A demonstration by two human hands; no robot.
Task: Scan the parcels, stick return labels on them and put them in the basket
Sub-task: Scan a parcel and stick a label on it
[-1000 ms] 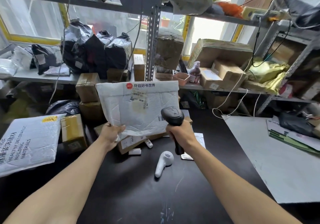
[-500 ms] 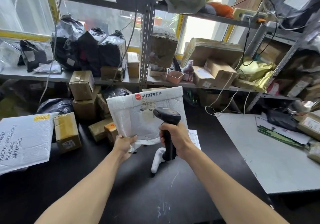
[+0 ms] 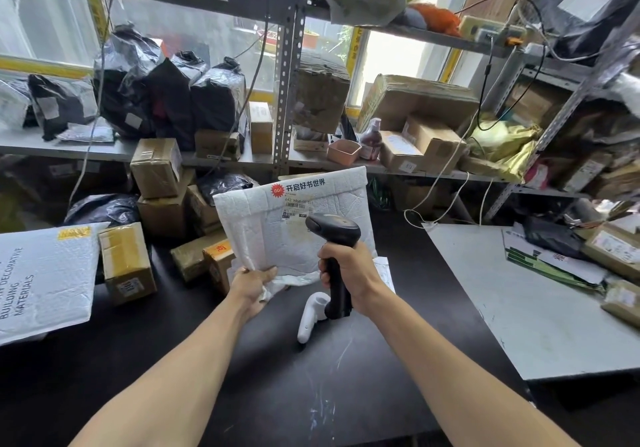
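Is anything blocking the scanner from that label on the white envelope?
Nothing visible does. The right hand holds the scanner close before the white envelope, and the label shows bare just above the scanner's head.

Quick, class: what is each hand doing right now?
Left hand: grips the white padded parcel by its lower edge.
Right hand: grip closed round the black scanner.

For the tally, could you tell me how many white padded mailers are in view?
2: one white mailer held up by the left hand, another mailer lying far left. Others may be hidden.
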